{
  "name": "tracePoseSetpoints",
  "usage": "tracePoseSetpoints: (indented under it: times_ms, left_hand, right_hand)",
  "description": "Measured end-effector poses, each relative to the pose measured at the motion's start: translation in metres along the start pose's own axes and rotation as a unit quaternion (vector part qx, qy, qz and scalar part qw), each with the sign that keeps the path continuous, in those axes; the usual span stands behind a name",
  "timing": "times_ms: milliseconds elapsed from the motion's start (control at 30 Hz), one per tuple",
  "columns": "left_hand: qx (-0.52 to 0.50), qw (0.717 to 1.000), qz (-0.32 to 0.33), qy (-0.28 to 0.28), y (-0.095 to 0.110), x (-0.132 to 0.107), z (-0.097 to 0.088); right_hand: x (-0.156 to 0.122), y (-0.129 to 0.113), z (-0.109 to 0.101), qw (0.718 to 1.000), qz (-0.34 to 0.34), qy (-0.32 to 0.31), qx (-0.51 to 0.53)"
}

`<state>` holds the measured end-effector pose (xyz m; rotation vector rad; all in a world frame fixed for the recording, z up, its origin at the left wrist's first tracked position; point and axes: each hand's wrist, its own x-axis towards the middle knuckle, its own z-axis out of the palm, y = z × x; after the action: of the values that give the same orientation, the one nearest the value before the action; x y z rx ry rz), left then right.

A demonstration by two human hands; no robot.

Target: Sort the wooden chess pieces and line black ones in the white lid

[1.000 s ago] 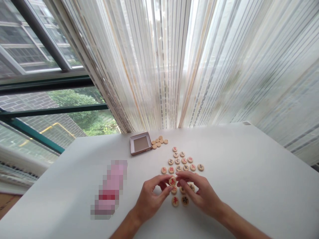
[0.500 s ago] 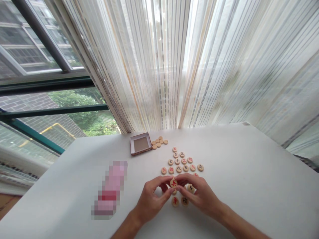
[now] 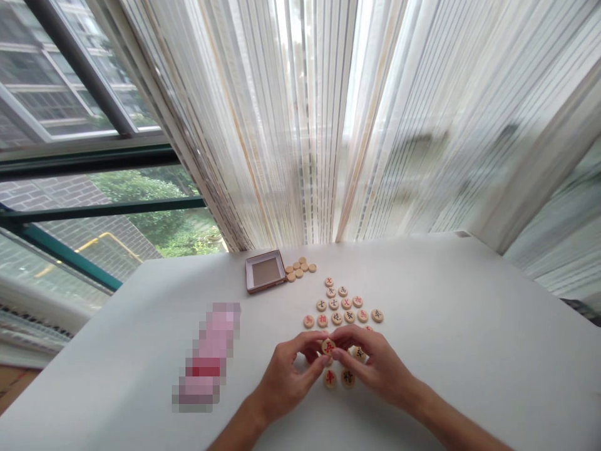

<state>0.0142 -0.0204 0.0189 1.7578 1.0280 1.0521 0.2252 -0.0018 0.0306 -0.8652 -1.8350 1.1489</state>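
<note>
Between my two hands is a round wooden Chinese chess piece (image 3: 328,347) with a red character, raised over the other pieces. My left hand (image 3: 292,371) pinches its left side between thumb and fingers. On the right side, the thumb and fingers of my right hand (image 3: 375,360) close on the same piece. Beyond my hands, several lettered pieces (image 3: 337,317) lie in rows that narrow toward the far end. Nearer to me lie a red-marked piece (image 3: 330,378) and a black-marked piece (image 3: 347,378). My fingers hide some pieces beneath them.
An open shallow box (image 3: 265,272) sits at the back of the white table (image 3: 446,300), with several blank-faced pieces (image 3: 299,274) beside it. A blurred-out pink item (image 3: 211,351) lies to the left. Striped curtains (image 3: 305,125) hang behind the table by a window.
My hands and the held piece stay almost in place. The curtain on the right has shifted, showing more of the window at the right edge.
</note>
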Motion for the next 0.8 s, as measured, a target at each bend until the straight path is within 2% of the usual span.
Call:
tracePoseSetpoints:
  times_ms: [367, 600, 800]
  left_hand:
    - [-0.050, 0.998, -0.027, 0.000, -0.0033, 0.0001, 0.0023]
    - [-0.055, 0.998, -0.028, -0.014, -0.0054, -0.0007, 0.0019]
    - [-0.037, 0.999, -0.021, -0.014, -0.0031, -0.0014, 0.0016]
  right_hand:
    - [0.0002, -0.0001, -0.0003, 1.000, 0.004, -0.018, 0.021]
    - [-0.0013, 0.0000, 0.0001, 1.000, -0.003, -0.009, 0.024]
    - [-0.0026, -0.0010, -0.0004, 1.000, -0.012, -0.015, -0.017]
